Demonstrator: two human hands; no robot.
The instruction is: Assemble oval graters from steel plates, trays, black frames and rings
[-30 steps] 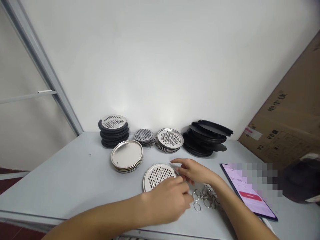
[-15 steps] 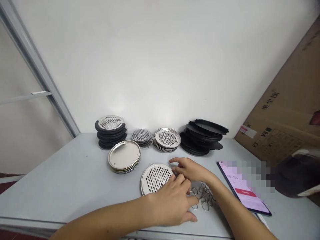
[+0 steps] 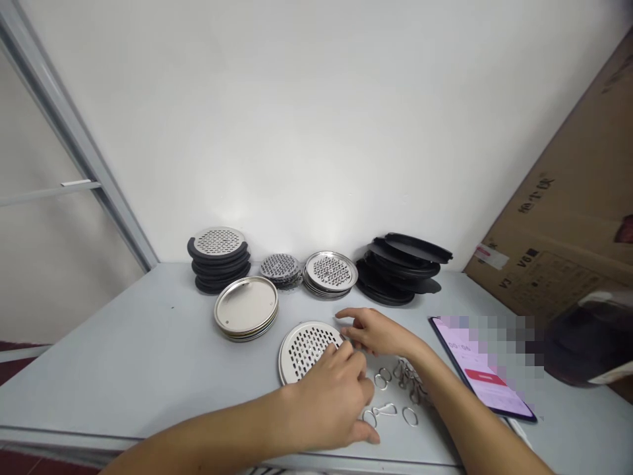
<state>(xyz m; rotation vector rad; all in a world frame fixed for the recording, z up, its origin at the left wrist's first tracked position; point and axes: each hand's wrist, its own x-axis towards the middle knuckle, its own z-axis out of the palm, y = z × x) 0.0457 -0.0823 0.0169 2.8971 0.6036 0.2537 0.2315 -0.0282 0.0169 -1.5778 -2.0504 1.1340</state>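
Note:
My left hand point(image 3: 331, 399) is open, palm down, fingers bent and thumb stretched apart. It partly covers a round metal disc point(image 3: 309, 346) with rows of slots. Under its thumb side lie a metal ring point(image 3: 369, 418) and a small wire clip point(image 3: 386, 410). Behind it, my right hand point(image 3: 376, 332) is open at the disc's right edge, its index finger stretched to the left. More loose metal rings point(image 3: 380, 380) and a cluster of small metal clips point(image 3: 408, 379) lie below the right hand, some hidden by the forearm.
Along the wall stand black-rimmed slotted discs point(image 3: 219, 254), small grater discs point(image 3: 280, 267), larger grater discs point(image 3: 330, 272) and black round parts point(image 3: 400, 267). Plain metal lids point(image 3: 247, 305) are stacked nearer. A phone point(image 3: 475, 366) and a cardboard box point(image 3: 558, 218) are at right.
My left hand has drawn back slightly to the left. The rings and clip near its thumb have shifted towards the table's front and spread apart. My right hand has barely moved.

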